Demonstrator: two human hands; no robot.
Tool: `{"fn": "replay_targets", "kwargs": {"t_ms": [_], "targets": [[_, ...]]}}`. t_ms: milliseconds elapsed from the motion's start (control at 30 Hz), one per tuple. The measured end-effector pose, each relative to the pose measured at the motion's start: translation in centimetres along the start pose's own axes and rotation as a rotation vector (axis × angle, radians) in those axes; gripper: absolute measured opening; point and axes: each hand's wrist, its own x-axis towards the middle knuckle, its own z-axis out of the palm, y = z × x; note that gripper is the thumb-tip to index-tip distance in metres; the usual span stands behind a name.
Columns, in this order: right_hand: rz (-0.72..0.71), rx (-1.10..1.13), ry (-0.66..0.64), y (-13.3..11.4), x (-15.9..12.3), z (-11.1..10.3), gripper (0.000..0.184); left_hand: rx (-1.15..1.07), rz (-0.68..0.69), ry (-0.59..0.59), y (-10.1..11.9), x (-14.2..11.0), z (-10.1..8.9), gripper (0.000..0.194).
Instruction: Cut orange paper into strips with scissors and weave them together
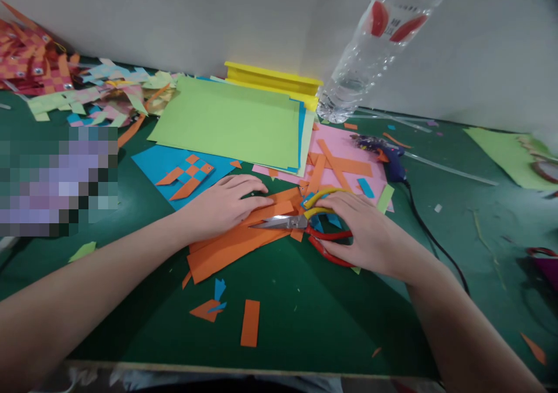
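Note:
My right hand (370, 230) grips a pair of scissors (285, 222), fingers and thumb at its yellow and red handles. The blades point left over orange paper strips (226, 253) and look closed or nearly so. My left hand (226, 204) lies across the upper edge of these strips, fingers stretched out and slightly apart, thumb close to the blades. Just beyond that hand, a woven orange and blue paper fish (192, 177) rests on a blue sheet (148, 163). Orange and blue scraps (250, 323) are scattered nearer the table edge.
Stacked green sheets (231, 120) sit by a yellow holder (270, 82). A plastic bottle (349, 85) stands behind a glue gun (392, 160), whose black cord runs down the right side. Paper fish (39, 61) pile up at far left; a pixelated patch covers the left edge.

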Motion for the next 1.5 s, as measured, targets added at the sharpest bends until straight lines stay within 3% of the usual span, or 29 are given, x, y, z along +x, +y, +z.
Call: {"fn": "replay_targets", "kwargs": {"t_ms": [233, 667, 1000, 1233, 1367, 1500], "targets": [[-0.017, 0.022, -0.026, -0.3, -0.1, -0.2, 0.037, -0.019, 0.036, -0.094, -0.1, -0.1, 0.0, 0.041], [-0.051, -0.044, 0.044, 0.3, -0.4, -0.5, 0.041, -0.023, -0.06, -0.01, 0.3, 0.1, -0.3, 0.034], [-0.023, -0.038, 0.014, 0.1, -0.4, -0.9, 0.038, 0.164, -0.125, 0.025, 0.1, 0.0, -0.3, 0.032], [-0.025, -0.044, -0.003, 0.4, -0.5, -0.8, 0.04, 0.065, 0.049, 0.106, 0.7, 0.5, -0.8, 0.027], [-0.018, -0.051, -0.001, 0.2, -0.5, -0.8, 0.039, -0.043, 0.173, 0.019, 1.2, 0.6, -1.1, 0.029], [-0.031, -0.049, 0.004, 0.1, -0.4, -0.8, 0.037, -0.069, 0.216, 0.025, 1.1, 0.5, -0.9, 0.029]]}}
